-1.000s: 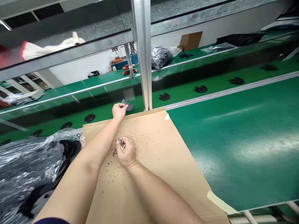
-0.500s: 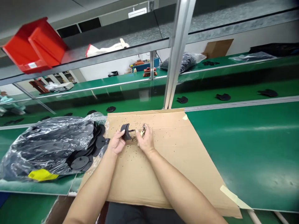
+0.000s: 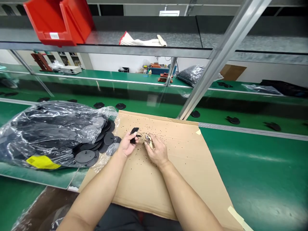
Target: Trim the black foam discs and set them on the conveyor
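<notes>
My left hand [image 3: 128,146] is closed around a black plastic part [image 3: 134,134], turned nearly edge-on, with a short stub pointing right. Just to the right, my right hand [image 3: 158,151] grips a pair of nippers [image 3: 149,141] with cream handles, its small metal head near the stub but apart from it. Both hands are over a cardboard sheet [image 3: 141,186] strewn with tiny black bits. Thin round black discs [image 3: 85,156] spill from the mouth of a clear plastic bag [image 3: 48,128] to the left.
Beyond the cardboard, several black parts [image 3: 233,120] lie along a green strip [image 3: 154,110]. A slanted metal post [image 3: 223,54] rises behind the sheet. Overhead, a shelf holds a red bin [image 3: 60,22] and a white glove [image 3: 141,41]. An open box [image 3: 40,208] stands below left.
My left hand has tilted the black part, which now shows narrower. The nippers have drawn back slightly from its stub. The whole view has turned and levelled.
</notes>
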Demonstrator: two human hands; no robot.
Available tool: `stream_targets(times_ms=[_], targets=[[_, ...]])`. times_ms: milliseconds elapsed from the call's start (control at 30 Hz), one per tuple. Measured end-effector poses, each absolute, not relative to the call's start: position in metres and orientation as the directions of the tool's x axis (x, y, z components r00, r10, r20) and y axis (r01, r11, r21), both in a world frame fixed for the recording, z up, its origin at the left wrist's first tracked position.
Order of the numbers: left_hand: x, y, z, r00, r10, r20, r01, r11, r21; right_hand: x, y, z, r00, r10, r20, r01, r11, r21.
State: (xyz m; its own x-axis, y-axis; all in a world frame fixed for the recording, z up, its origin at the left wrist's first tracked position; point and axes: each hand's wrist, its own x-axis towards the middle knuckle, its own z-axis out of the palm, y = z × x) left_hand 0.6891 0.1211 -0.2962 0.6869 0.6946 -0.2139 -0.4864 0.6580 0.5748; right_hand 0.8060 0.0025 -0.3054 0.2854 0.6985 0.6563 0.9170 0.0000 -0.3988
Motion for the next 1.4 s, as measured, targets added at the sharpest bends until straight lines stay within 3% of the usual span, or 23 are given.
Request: stream_targets(times_ms=[200, 467, 900, 1000, 1100, 1300, 1400], targets=[[0.688, 0.121, -0.292, 0.695, 0.673, -0.251, -0.477, 0.694, 0.539, 0.804, 0.004, -0.306, 0.218, 0.716, 0.663, 0.951, -0.002, -0.310], [0.689, 0.121, -0.296, 0.713, 0.663, -0.229, -0.475, 0.696, 0.538, 0.804, 0.003, -0.308, 0.209, 0.728, 0.653, 0.958, -0.017, -0.287], [0.693, 0.122, -0.303, 0.674, 0.707, -0.212, -0.515, 0.656, 0.551, 0.805, 0.002, -0.307, 0.266, 0.755, 0.600, 0.964, -0.199, -0.177], [0.693, 0.122, -0.304, 0.670, 0.714, -0.202, -0.514, 0.644, 0.567, 0.802, 0.002, -0.307, 0.337, 0.775, 0.534, 0.940, -0.243, -0.241], [0.693, 0.122, -0.304, 0.671, 0.718, -0.184, -0.517, 0.631, 0.578, 0.800, 0.003, -0.307, 0.424, 0.783, 0.455, 0.888, -0.260, -0.379], [0.693, 0.122, -0.303, 0.665, 0.730, -0.161, -0.528, 0.611, 0.589, 0.802, 0.004, -0.307, 0.509, 0.766, 0.394, 0.662, -0.055, -0.748], [0.693, 0.122, -0.304, 0.669, 0.729, -0.142, -0.518, 0.595, 0.615, 0.804, 0.004, -0.307, 0.553, 0.756, 0.352, 0.572, -0.037, -0.819]])
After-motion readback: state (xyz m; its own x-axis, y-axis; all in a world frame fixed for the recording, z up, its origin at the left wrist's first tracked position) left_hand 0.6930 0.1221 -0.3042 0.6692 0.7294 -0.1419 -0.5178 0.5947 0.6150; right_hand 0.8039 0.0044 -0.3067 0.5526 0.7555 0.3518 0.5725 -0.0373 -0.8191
